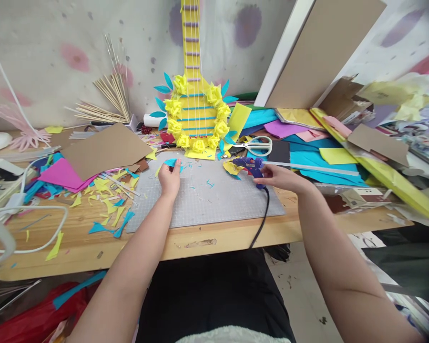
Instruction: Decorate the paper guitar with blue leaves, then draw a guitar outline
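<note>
My left hand [169, 182] pinches a blue paper leaf [172, 162] over the left part of the grey cutting mat [207, 205]. On the mat's right side, my right hand [280, 177] has its fingers at the handle of a purple hot glue gun [253, 166]. A long white glue stick [307, 167] sticks out of the gun's back, and its black cord [263, 214] runs over the table edge. Beneath the nozzle lies a yellow paper piece [232, 168]. Behind the mat stands a yellow paper guitar [198, 114] trimmed with yellow roses and blue leaves.
White-handled scissors [260, 146] lie behind the glue gun. Yellow and blue scraps [109, 202] litter the left of the table, near a brown cardboard sheet [109, 150]. Wooden sticks [110, 97] stand at the back left. Coloured paper sheets [325, 162] pile up at right.
</note>
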### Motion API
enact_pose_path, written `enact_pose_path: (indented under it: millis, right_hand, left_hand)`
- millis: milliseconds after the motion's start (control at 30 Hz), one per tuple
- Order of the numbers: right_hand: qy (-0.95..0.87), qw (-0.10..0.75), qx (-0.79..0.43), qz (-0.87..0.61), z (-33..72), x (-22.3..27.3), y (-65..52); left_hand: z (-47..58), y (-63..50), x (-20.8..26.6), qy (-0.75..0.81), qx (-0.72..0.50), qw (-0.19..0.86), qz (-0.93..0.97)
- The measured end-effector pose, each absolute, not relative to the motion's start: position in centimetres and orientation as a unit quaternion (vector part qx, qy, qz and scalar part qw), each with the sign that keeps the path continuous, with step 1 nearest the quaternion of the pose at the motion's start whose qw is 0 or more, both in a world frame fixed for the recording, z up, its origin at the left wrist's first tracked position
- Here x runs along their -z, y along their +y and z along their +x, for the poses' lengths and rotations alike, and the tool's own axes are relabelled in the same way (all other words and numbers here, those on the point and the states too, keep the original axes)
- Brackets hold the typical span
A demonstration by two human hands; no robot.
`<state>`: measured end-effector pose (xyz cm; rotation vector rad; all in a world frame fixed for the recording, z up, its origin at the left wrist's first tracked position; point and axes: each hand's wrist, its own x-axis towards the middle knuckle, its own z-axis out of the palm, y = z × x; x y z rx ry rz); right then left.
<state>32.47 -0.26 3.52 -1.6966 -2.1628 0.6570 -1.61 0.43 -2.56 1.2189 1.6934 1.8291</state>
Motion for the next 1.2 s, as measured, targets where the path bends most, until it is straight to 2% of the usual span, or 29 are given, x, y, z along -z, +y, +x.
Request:
enact_pose_path:
  millis: [100, 233, 400, 533, 600, 700, 900, 1200]
  right_hand:
    - [-0.713, 0.169, -0.237, -0.638, 29.9, -2.2, 0.2]
    - [-0.622, 0.264, -0.306, -0.67, 28.3, -1.2, 0.5]
    - [-0.537, 0.417, -0.425, -0.598, 28.8, -1.1, 0.9]
    - [-0.559, 0.461, -0.441, -0.529, 27.6, -2.1, 1.2]
    - [-0.587, 0.46, -0.448, -0.494, 26.1, -2.6, 1.3]
    - [-0.626, 0.415, -0.462, -0.472, 23.1, -3.0, 1.1]
    - [-0.638, 0.355, -0.475, -0.49, 19.1, -1.6, 0.1]
    - [-0.635, 0.335, -0.465, -0.517, 19.3, -0.5, 0.1]
  left_hand:
    - [-1.7, 0.3, 2.6, 0.604, -0.646, 0.174, 0.433]
    - [-1.8, 0.1, 2.6, 0.604, -0.645, 0.168, 0.437]
    - [-1.5, 0.1, 2.3, 0.599, -0.643, 0.179, 0.442]
    - [-1.3, -0.1, 2.1, 0.597, -0.64, 0.184, 0.447]
    - [-1.2, -0.2, 2.1, 0.598, -0.637, 0.183, 0.45]
    - [-1.2, -0.3, 2.0, 0.605, -0.63, 0.174, 0.455]
    - [-1.3, -0.4, 2.1, 0.606, -0.623, 0.168, 0.465]
    - [-1.2, -0.6, 1.9, 0.611, -0.611, 0.156, 0.478]
